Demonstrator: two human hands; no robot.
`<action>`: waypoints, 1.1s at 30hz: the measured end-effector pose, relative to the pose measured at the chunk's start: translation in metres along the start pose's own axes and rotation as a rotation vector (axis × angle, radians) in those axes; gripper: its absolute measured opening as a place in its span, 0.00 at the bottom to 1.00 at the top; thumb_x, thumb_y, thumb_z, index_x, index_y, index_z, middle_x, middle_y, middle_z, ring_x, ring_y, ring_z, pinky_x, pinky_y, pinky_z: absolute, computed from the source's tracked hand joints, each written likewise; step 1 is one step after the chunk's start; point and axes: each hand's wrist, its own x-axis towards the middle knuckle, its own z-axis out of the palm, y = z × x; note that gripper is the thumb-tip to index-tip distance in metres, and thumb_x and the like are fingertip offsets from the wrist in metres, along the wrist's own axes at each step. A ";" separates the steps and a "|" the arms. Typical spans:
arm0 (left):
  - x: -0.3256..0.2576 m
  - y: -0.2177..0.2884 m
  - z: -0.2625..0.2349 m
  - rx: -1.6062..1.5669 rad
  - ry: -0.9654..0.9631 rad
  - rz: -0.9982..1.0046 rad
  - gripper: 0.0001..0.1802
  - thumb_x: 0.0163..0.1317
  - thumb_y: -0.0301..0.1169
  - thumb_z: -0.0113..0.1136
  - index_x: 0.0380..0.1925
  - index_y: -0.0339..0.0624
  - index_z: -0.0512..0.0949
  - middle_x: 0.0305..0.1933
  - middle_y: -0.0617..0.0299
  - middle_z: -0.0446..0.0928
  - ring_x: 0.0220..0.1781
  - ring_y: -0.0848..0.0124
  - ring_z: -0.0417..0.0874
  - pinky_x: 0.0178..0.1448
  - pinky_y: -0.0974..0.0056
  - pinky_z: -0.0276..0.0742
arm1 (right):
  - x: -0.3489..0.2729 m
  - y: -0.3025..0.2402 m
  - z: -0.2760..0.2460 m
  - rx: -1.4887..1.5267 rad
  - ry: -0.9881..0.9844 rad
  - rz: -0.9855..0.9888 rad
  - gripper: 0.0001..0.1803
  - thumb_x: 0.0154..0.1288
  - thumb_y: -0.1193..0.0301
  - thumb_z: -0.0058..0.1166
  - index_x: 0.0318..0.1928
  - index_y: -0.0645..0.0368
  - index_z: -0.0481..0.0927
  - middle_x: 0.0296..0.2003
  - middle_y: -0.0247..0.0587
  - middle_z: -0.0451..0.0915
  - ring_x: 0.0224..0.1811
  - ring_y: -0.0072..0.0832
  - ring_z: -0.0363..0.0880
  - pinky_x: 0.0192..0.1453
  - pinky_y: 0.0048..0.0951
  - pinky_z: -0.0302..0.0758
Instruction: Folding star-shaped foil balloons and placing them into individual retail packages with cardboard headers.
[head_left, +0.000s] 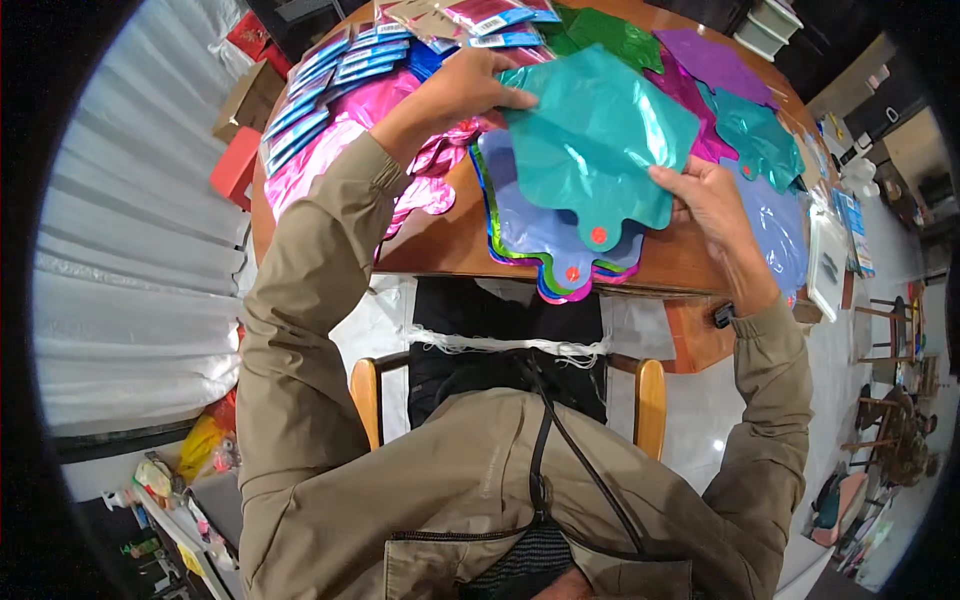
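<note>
Both hands hold up a flat teal foil balloon [600,140] with a rounded tab and a red dot at its lower end. My left hand [465,98] pinches its upper left edge. On the lower right edge, my right hand [712,205] grips it between thumb and fingers. Directly below lies a stack of flat foil balloons [530,215], periwinkle on top, with green, blue and magenta edges showing. Part of that stack is hidden behind the teal balloon. Shiny pink foil balloons [330,165] spread out to the left of it.
Blue-and-white flat packets [372,58] pile up at the table's far left. Green [610,40], purple [715,65], teal [757,135] and periwinkle [775,215] foil balloons lie farther right. The wooden table [450,258] has a curved edge. White string [500,343] lies across my lap.
</note>
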 end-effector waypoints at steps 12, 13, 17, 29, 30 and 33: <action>-0.013 -0.044 0.017 0.612 0.051 0.061 0.33 0.52 0.39 0.84 0.54 0.30 0.85 0.44 0.47 0.88 0.37 0.54 0.88 0.43 0.54 0.85 | -0.002 0.040 0.014 -0.290 -0.015 -0.040 0.17 0.69 0.64 0.73 0.46 0.65 0.85 0.27 0.35 0.83 0.25 0.21 0.79 0.29 0.22 0.72; -0.012 -0.045 0.020 0.684 0.070 0.110 0.36 0.50 0.41 0.85 0.56 0.31 0.85 0.46 0.45 0.89 0.41 0.49 0.90 0.48 0.51 0.86 | -0.002 0.039 0.013 -0.337 -0.008 -0.045 0.18 0.68 0.62 0.73 0.45 0.66 0.85 0.27 0.35 0.83 0.25 0.22 0.79 0.29 0.24 0.72; -0.019 -0.055 0.014 0.818 0.105 0.111 0.36 0.50 0.45 0.84 0.56 0.35 0.84 0.51 0.43 0.88 0.51 0.45 0.88 0.54 0.45 0.84 | 0.004 0.006 0.001 -0.669 0.151 -0.173 0.19 0.67 0.60 0.74 0.46 0.65 0.87 0.27 0.35 0.84 0.25 0.24 0.78 0.31 0.26 0.73; -0.007 -0.009 0.073 0.917 0.008 0.442 0.16 0.62 0.37 0.75 0.45 0.41 0.84 0.40 0.51 0.81 0.36 0.49 0.86 0.40 0.49 0.83 | 0.265 -0.013 -0.194 -1.080 0.385 -0.449 0.22 0.65 0.53 0.65 0.44 0.60 0.91 0.36 0.46 0.91 0.40 0.52 0.87 0.46 0.48 0.80; -0.003 -0.011 0.078 0.913 -0.059 0.409 0.16 0.64 0.37 0.74 0.45 0.41 0.84 0.40 0.51 0.81 0.36 0.49 0.86 0.41 0.49 0.83 | 0.284 -0.009 -0.200 -1.073 0.372 -0.429 0.22 0.65 0.52 0.65 0.44 0.59 0.91 0.37 0.47 0.91 0.40 0.54 0.87 0.47 0.49 0.81; 0.008 -0.008 0.084 0.873 -0.134 0.426 0.15 0.66 0.38 0.72 0.46 0.42 0.84 0.40 0.52 0.82 0.35 0.48 0.86 0.40 0.49 0.82 | 0.329 0.022 -0.224 -1.173 0.391 -0.583 0.18 0.67 0.57 0.62 0.41 0.62 0.88 0.32 0.47 0.87 0.35 0.48 0.84 0.44 0.46 0.79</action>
